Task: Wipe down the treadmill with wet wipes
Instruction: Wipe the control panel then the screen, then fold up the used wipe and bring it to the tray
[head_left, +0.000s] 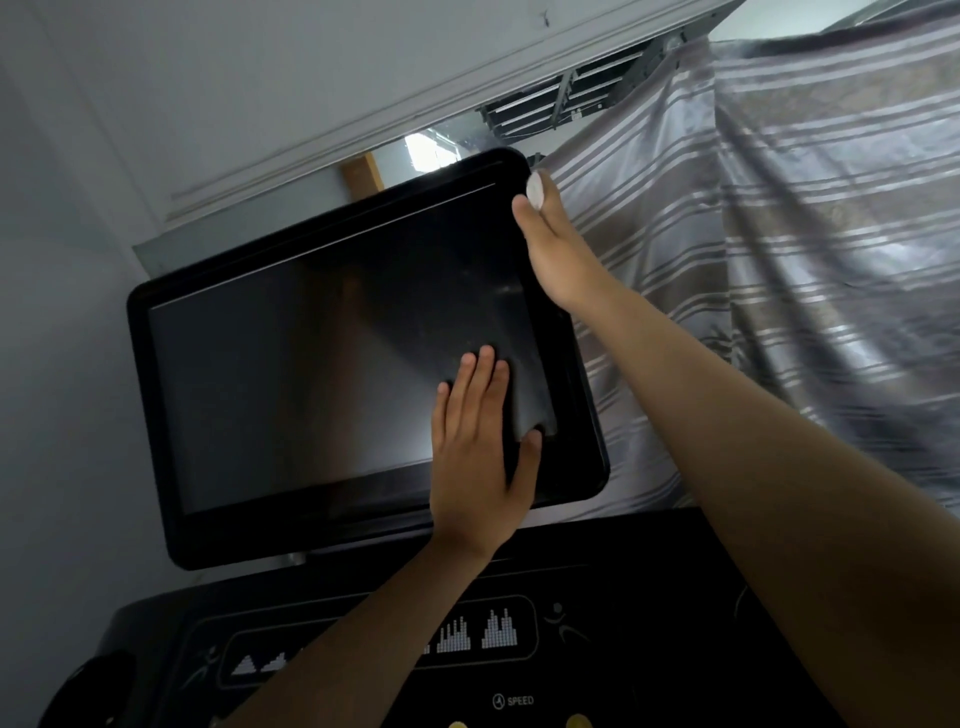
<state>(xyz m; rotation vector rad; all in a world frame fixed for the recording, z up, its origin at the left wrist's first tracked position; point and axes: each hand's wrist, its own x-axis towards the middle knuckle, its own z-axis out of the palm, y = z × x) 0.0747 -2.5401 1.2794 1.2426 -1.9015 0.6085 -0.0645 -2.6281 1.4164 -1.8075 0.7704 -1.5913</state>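
Observation:
The treadmill's black screen (311, 364) stands tilted above the console (623, 649). My left hand (475, 452) lies flat on the screen's lower right part, fingers together. It presses a thin greyish wet wipe (532, 400), which shows between the fingers and thumb; most of the wipe is hidden under the palm. My right hand (556, 254) grips the screen's upper right edge. Its thumb rests on the front near the corner and its fingers are hidden behind the frame.
A striped grey curtain (805, 260) hangs close behind the screen on the right. A pale wall (62, 260) and a white window frame (363, 119) lie to the left and above. The console shows program graphics (478, 631) and a SPEED label (514, 700).

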